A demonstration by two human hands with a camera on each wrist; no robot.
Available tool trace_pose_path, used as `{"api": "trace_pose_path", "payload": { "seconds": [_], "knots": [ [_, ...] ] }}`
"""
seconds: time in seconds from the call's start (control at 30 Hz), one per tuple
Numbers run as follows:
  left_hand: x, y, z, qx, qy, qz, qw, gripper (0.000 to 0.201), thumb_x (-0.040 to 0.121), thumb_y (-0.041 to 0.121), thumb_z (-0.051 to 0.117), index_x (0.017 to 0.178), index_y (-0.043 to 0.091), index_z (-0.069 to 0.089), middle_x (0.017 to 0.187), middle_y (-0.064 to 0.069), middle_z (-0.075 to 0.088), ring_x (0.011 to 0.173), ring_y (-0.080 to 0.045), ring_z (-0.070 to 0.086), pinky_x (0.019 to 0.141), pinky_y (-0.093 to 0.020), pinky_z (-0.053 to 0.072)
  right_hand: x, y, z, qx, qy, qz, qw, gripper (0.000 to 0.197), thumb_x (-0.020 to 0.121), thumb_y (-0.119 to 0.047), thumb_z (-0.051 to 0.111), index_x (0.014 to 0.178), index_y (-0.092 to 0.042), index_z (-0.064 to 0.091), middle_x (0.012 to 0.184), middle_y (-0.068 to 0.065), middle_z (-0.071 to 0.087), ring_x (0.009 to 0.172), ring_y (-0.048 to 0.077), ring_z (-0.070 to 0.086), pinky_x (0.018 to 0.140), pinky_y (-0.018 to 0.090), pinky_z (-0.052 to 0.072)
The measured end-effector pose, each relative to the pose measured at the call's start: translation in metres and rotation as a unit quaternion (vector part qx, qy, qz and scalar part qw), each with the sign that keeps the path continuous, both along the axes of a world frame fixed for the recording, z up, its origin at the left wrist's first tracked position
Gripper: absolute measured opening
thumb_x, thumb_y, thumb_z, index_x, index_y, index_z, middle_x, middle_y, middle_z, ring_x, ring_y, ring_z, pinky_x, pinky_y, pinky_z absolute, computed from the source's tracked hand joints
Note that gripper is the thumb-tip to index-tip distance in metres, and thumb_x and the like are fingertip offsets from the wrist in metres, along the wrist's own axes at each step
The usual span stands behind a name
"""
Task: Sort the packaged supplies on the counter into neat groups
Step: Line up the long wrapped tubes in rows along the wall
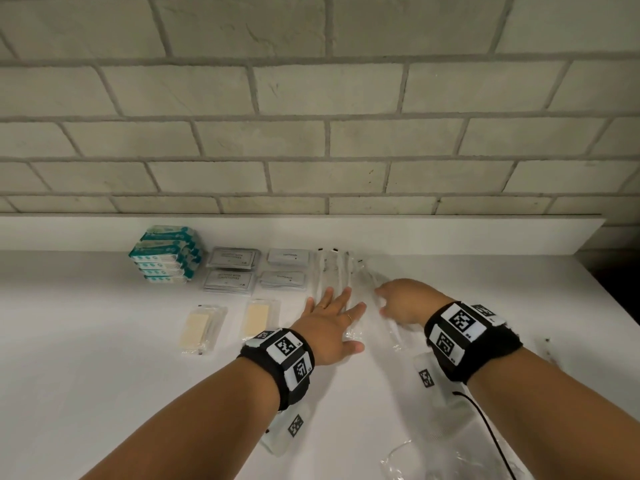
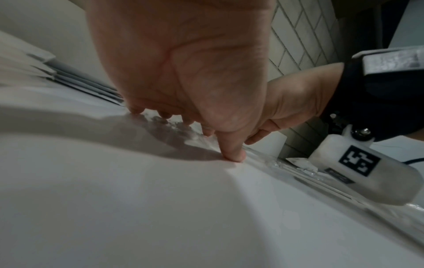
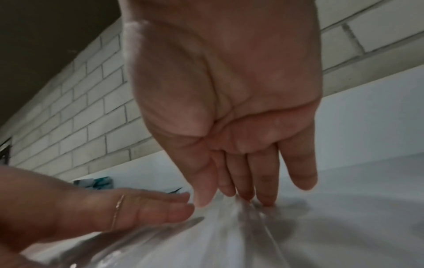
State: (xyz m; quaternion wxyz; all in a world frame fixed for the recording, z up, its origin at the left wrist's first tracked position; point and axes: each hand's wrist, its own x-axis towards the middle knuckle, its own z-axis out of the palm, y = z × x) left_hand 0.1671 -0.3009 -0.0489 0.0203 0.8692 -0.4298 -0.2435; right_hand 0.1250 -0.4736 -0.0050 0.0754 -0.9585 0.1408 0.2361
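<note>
We see both hands laid on a row of long clear sleeves [image 1: 341, 271] at the back right of the white desk [image 1: 104, 375]; our left hand [image 1: 332, 323] lies flat with fingers straight and spread, pressing the sleeves down, its thumb tip [image 2: 234, 156] on the desk surface; our right hand [image 1: 405, 301] rests just beside it, fingers extended together, their tips [image 3: 266, 197] touching the clear plastic; neither hand grips anything. Left of the sleeves sit two piles of small white sachets [image 1: 287, 268], then two piles of grey sachets [image 1: 232, 268], then a stack of teal-and-white packs [image 1: 166, 254] by the tiled wall [image 1: 311, 98]; nearer us lie two clear packets with beige pads [image 1: 202, 329] [image 1: 259, 318], side by side but apart.
</note>
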Motion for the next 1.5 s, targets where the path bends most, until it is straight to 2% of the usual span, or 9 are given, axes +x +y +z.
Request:
{"api": "trace_pose_path", "payload": {
  "seconds": [0.2,0.37,0.53,0.77,0.97,1.07,1.23,1.4,1.5],
  "knots": [
    [0.003,-0.004,-0.001,-0.025,-0.002,0.071,0.997,0.09,0.088,0.063,0.047,0.152,0.033,-0.009,0.155,-0.007,-0.031,0.142,-0.029,-0.03,0.117,-0.046,-0.013,0.014,0.014,-0.004,-0.031,0.057,0.03,0.997,0.049,0.096,-0.007,0.038,0.146,-0.008,0.038,0.147,0.01,0.043,0.125,0.027,0.051,0.103,0.033,0.043],
    [0.007,-0.007,-0.006,-0.003,0.005,0.093,0.996,0.095,0.086,0.067,0.046,0.152,0.029,-0.011,0.155,-0.012,-0.028,0.142,-0.029,-0.03,0.119,-0.045,-0.01,0.008,0.012,-0.005,-0.049,0.115,0.056,0.991,0.082,0.092,-0.004,0.049,0.155,-0.019,-0.002,0.161,-0.003,-0.012,0.147,0.03,0.017,0.116,0.041,0.027],
    [0.005,-0.01,-0.007,0.004,0.005,0.086,0.996,0.095,0.086,0.067,0.045,0.152,0.03,-0.012,0.156,-0.013,-0.028,0.142,-0.029,-0.03,0.119,-0.045,-0.009,0.009,0.007,-0.007,-0.05,0.091,0.035,0.994,0.088,0.093,-0.012,0.056,0.154,-0.017,-0.008,0.161,0.0,-0.012,0.148,0.029,0.012,0.119,0.05,0.012],
    [0.002,-0.018,-0.006,0.002,0.007,0.091,0.996,0.094,0.087,0.065,0.046,0.152,0.029,-0.012,0.155,-0.013,-0.029,0.142,-0.03,-0.029,0.119,-0.044,-0.01,0.018,0.025,-0.011,0.003,0.075,-0.025,0.997,0.087,0.094,-0.01,0.053,0.152,-0.013,-0.012,0.161,0.003,-0.014,0.149,0.026,0.004,0.12,0.049,0.008],
    [-0.002,-0.021,0.0,0.001,-0.001,0.107,0.994,0.097,0.086,0.069,0.044,0.152,0.028,-0.014,0.155,-0.012,-0.029,0.142,-0.033,-0.028,0.118,-0.048,-0.01,0.002,0.011,0.005,0.135,-0.006,-0.036,0.99,0.075,0.096,-0.013,0.049,0.155,-0.017,0.002,0.162,0.007,0.007,0.142,0.027,0.031,0.107,0.033,0.034],
    [-0.011,-0.021,0.007,-0.019,-0.026,0.103,0.994,0.095,0.086,0.07,0.041,0.153,0.027,-0.012,0.157,-0.01,-0.027,0.143,-0.033,-0.025,0.118,-0.049,-0.009,-0.027,-0.005,0.029,0.127,-0.031,-0.011,0.991,0.064,0.096,-0.021,0.054,0.152,-0.015,0.024,0.157,0.01,0.026,0.14,0.027,0.034,0.112,0.032,0.026],
    [-0.05,-0.021,0.022,-0.066,-0.031,0.017,0.997,0.08,0.093,0.057,0.044,0.154,0.028,0.0,0.161,-0.004,-0.014,0.146,-0.026,-0.018,0.12,-0.043,-0.005,-0.098,-0.06,0.049,0.114,-0.073,-0.095,0.986,0.063,0.09,-0.023,0.065,0.147,-0.023,0.037,0.156,-0.001,0.031,0.139,0.018,0.036,0.108,0.024,0.025],
    [-0.114,-0.03,0.028,-0.082,0.011,-0.112,0.99,0.065,0.097,0.048,0.044,0.153,0.035,0.012,0.162,0.003,-0.001,0.149,-0.021,-0.006,0.119,-0.037,0.001,-0.178,-0.079,0.047,0.09,-0.036,-0.137,0.986,0.056,0.088,-0.034,0.066,0.14,-0.031,0.047,0.151,-0.006,0.038,0.136,0.019,0.039,0.115,0.036,0.028],
    [-0.147,-0.037,0.023,-0.041,0.009,-0.203,0.978,0.059,0.099,0.04,0.042,0.151,0.044,0.013,0.162,0.007,-0.003,0.149,-0.02,-0.006,0.12,-0.038,0.002,-0.216,-0.065,0.043,0.111,-0.021,-0.13,0.985,0.05,0.087,-0.035,0.067,0.135,-0.033,0.052,0.146,-0.005,0.046,0.128,0.018,0.047,0.108,0.033,0.036]
  ]
}}
